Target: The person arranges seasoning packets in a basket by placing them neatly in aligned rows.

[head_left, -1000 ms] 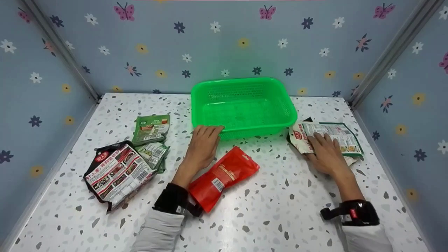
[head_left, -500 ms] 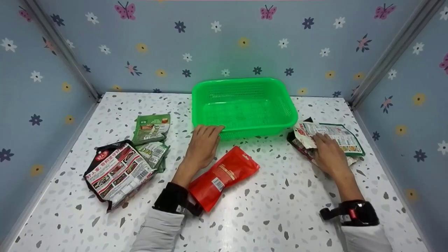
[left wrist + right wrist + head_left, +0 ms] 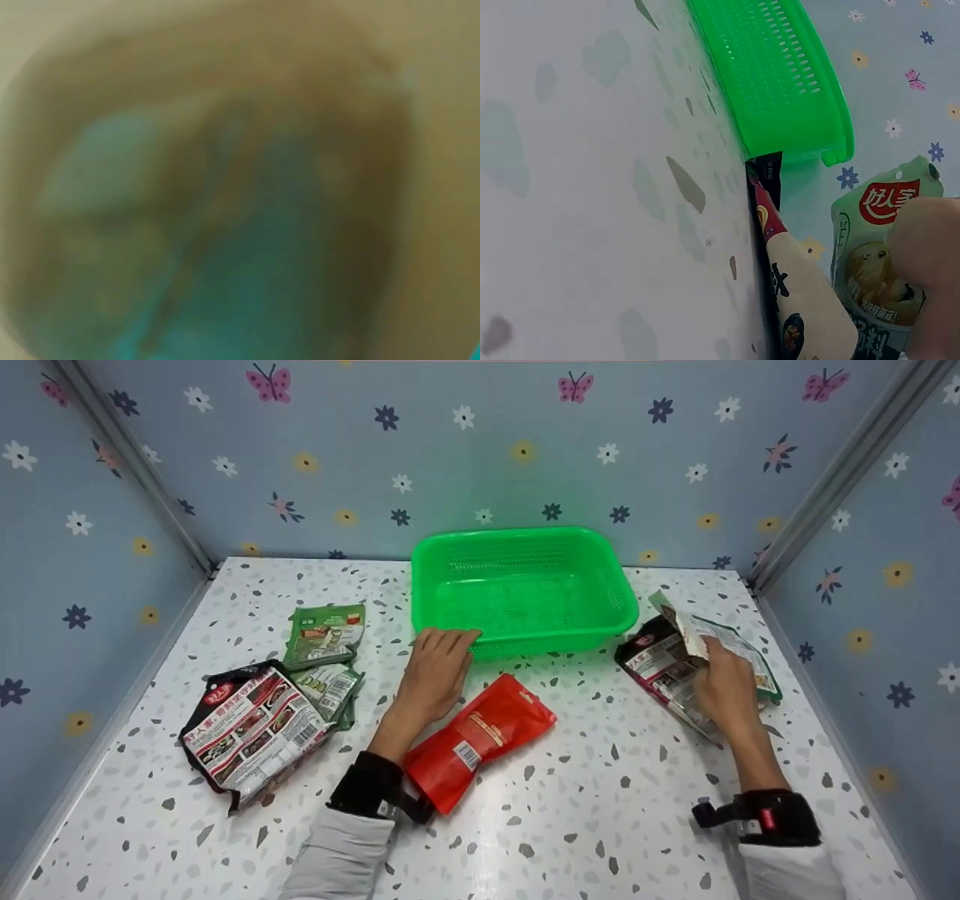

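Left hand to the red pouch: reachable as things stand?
Probably yes: the red pouch lies right beside the left hand, nothing stacked on it. The wrist strap overlaps its near end in view; that hand would first leave the green basket's rim.

A terrazzo-patterned tabletop (image 3: 570,825) spreads below three panels: a far wall (image 3: 480,442), a left wall (image 3: 45,585) and a right wall (image 3: 900,622), all blue-grey with printed flowers and butterflies. Metal corner strips, left (image 3: 133,465) and right (image 3: 844,472), join them. On the left lies a black-edged food packet (image 3: 259,727) with dish photos and a barcode, beside a green seasoning packet (image 3: 326,634). Near the middle, a red pouch (image 3: 480,739) lies diagonally, its barcode upward.
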Demonstrator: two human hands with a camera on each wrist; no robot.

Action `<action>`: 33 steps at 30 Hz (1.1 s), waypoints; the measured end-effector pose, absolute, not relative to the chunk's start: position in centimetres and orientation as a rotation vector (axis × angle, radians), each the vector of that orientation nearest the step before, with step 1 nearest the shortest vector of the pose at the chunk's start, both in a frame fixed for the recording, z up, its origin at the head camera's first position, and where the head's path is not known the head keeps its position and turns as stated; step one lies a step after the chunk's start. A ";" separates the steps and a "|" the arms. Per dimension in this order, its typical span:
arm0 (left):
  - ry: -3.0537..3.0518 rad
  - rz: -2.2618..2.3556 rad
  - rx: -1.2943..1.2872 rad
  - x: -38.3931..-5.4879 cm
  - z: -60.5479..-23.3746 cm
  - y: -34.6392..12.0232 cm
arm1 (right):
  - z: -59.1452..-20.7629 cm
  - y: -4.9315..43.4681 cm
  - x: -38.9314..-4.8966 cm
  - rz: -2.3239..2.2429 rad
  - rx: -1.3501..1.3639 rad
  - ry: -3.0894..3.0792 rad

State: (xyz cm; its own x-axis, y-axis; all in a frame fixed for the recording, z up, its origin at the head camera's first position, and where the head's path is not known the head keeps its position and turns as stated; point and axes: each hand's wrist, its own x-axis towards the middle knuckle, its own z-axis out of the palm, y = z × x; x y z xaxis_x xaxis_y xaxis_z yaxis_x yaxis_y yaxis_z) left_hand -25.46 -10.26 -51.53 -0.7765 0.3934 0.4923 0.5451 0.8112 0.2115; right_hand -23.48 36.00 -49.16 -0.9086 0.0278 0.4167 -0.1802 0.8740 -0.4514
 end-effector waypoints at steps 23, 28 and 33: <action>-2.566 -0.464 -0.702 -25.7 -51.6 -10.2 | -46.1 35.7 -22.9 1.035 -0.216 -2.170; -2.563 -0.475 -0.695 -25.7 -51.7 -10.1 | -44.6 35.0 -22.6 1.112 -0.309 -2.121; -2.574 -0.476 -0.691 -25.5 -51.7 -10.1 | -43.3 33.8 -22.2 1.234 -0.399 -2.068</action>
